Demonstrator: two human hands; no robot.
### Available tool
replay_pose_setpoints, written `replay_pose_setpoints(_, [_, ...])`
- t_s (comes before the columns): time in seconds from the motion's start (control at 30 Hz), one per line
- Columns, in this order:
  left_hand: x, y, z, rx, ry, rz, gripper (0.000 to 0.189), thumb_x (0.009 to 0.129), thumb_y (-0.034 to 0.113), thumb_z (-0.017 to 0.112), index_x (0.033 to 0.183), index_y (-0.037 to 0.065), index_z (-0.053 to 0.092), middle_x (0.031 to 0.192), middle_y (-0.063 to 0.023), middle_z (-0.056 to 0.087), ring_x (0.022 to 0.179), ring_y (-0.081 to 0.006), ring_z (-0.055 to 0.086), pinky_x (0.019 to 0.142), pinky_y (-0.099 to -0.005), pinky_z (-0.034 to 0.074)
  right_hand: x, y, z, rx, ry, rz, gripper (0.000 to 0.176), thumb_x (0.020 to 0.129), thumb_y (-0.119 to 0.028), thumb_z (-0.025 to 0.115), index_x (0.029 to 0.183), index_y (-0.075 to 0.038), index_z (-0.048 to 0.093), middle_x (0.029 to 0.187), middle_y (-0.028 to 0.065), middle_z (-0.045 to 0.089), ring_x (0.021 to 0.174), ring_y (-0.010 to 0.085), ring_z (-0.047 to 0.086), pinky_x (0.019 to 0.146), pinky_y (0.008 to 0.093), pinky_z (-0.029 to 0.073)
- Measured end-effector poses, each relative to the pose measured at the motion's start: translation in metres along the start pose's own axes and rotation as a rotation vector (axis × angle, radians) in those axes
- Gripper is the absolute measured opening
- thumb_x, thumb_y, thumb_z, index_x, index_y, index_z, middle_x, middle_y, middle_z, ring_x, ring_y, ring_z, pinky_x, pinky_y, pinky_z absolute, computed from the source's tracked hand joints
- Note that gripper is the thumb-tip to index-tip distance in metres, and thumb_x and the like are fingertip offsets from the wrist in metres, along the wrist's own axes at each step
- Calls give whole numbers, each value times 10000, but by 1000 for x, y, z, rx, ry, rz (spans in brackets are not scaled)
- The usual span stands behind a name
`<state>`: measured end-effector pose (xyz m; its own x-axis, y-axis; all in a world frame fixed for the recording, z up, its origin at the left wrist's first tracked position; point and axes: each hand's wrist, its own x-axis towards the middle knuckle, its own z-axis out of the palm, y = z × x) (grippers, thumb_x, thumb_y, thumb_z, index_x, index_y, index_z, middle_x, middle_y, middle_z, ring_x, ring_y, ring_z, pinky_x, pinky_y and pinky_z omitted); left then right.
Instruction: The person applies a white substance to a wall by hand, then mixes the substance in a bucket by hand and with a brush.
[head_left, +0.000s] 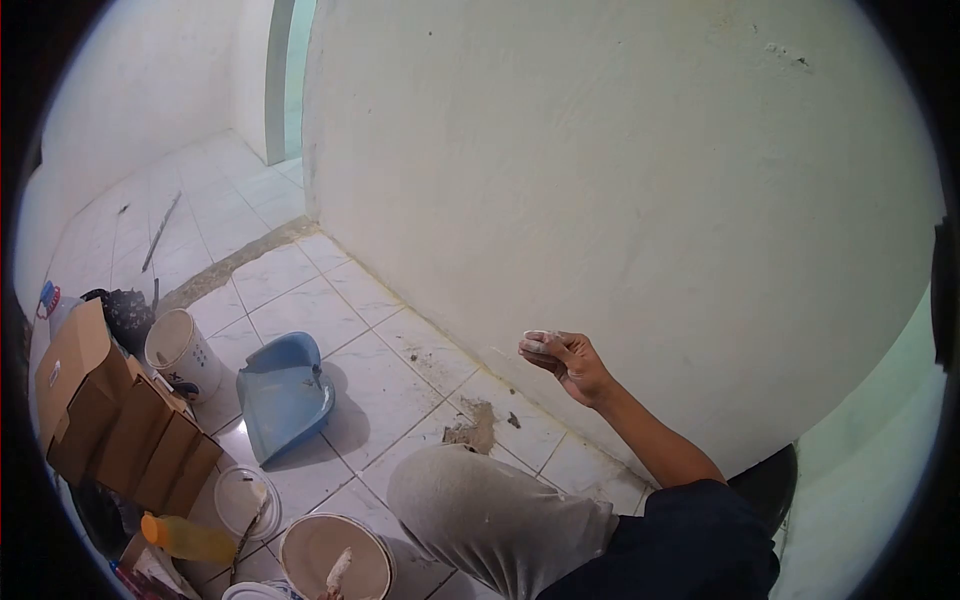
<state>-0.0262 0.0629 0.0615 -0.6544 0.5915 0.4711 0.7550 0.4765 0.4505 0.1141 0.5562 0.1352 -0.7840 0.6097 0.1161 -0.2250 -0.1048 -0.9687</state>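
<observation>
My right hand (568, 366) is raised in front of the lower part of the white wall (600, 180). Its fingers are closed around a small whitish piece (538, 337), whose exact kind I cannot make out. Pale smears mark the fingers. Below my bent knee, at the bottom edge, stands an open white bucket (287, 558). Inside it leans a white-coated, stick-like thing (341, 570), cut off by the frame. My left hand cannot be made out.
A blue dustpan (285, 395) lies on the tiled floor, near a white pail (178, 345) and cardboard boxes (110, 410). A round white lid (228, 500) and a yellow bottle (195, 540) are at lower left. Broken floor (474, 425) shows by the wall.
</observation>
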Motion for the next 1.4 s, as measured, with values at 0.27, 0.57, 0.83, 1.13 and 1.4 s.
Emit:
replay_pose_setpoints(0.27, [-7, -16, 19, -54, 25, 1, 109, 776, 56, 739, 828, 45, 644, 718, -91, 658, 601, -236, 643, 537, -326, 509, 7, 26, 8, -487, 94, -20, 180, 878, -114, 655, 884, 65, 661, 811, 130, 685, 789, 199, 682, 776, 330, 547])
replay_pose_setpoints(0.57, [-2, -12, 13, -58, 22, -10, 144, 747, 63, 760, 831, 45, 644, 668, -75, 646, 548, -203, 637, 478, -291, 492, 13, 64, 27, -695, 10, 286, 736, 992, -533, 205, 1248, 92, 498, 1082, 217, 644, 1040, 294, 624, 930, 391, 465])
replay_pose_setpoints(0.83, [-14, -20, 25, -137, 58, -37, 157, 733, 42, 760, 836, 33, 641, 692, -91, 663, 591, -224, 655, 544, -300, 521, -34, 20, -78, -224, 410, 704, 489, 936, -490, 495, 998, -9, 557, 867, 114, 618, 691, 186, 550, 751, 330, 508])
replay_pose_setpoints(1.13, [4, 11, 5, -37, -67, -62, 122, 775, 53, 749, 818, 37, 636, 703, -102, 652, 611, -240, 646, 551, -323, 506, -22, -5, -110, 894, 475, 130, 161, 911, -149, 603, 1049, -87, 660, 826, -25, 637, 627, 73, 594, 632, 186, 533])
replay_pose_setpoints(1.4, [6, 15, -3, -38, -63, -74, 130, 777, 74, 758, 803, 28, 639, 699, -104, 654, 606, -238, 647, 553, -317, 508, -17, -25, -75, 1082, 329, -68, 335, 891, -112, 613, 1210, -216, 600, 763, 6, 636, 631, 75, 612, 604, 205, 563])
